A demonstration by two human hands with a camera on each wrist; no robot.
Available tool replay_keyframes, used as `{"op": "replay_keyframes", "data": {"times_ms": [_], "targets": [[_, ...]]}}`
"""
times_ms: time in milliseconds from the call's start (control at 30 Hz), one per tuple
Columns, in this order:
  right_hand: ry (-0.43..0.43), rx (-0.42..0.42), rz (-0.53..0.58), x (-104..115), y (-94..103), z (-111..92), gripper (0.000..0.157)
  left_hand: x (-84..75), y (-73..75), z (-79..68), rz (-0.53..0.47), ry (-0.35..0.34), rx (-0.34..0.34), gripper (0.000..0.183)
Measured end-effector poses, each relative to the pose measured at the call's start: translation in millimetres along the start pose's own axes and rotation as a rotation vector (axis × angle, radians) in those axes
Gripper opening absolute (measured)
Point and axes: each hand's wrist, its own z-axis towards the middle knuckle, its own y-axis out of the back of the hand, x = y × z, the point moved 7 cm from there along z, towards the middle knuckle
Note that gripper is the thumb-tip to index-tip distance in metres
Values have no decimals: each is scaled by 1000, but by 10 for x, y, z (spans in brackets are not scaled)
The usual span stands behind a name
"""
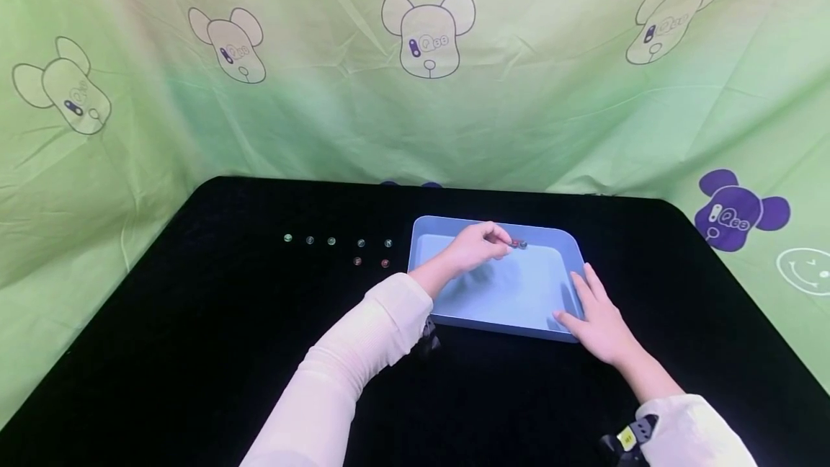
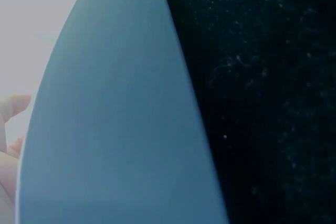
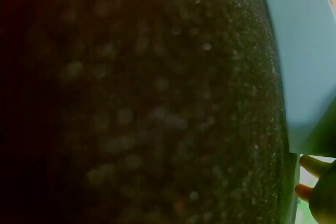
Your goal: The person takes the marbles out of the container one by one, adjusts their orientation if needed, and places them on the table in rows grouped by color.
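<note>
A shallow blue tray (image 1: 506, 287) lies on the black table. My left hand (image 1: 480, 245) reaches over it from the left, with its thumb and fingers bent toward each other. Right at the fingertips, near the tray's back wall, are a small reddish round piece (image 1: 515, 243) and a darker one (image 1: 523, 244). I cannot tell if the fingers pinch the reddish piece. My right hand (image 1: 599, 319) rests on the right side of the tray, its fingers stretched along the rim and its thumb over the front right corner. The left wrist view shows the tray's outer wall (image 2: 115, 103) large.
Left of the tray, a row of several small clear-green round pieces (image 1: 331, 241) lies on the table (image 1: 194, 352). Two reddish pieces (image 1: 357, 261) sit just in front of that row. A green curtain (image 1: 324, 114) with bear drawings hangs behind the table and along both sides.
</note>
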Motion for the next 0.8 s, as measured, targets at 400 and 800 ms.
{"op": "replay_keyframes", "data": {"times_ms": [400, 800], "targets": [[-14, 17, 8, 11, 0, -13, 70, -22, -18, 77, 45, -4, -30, 8], [-13, 8, 7, 12, 23, -18, 69, 23, -4, 200, 107, 10, -100, 10]]}}
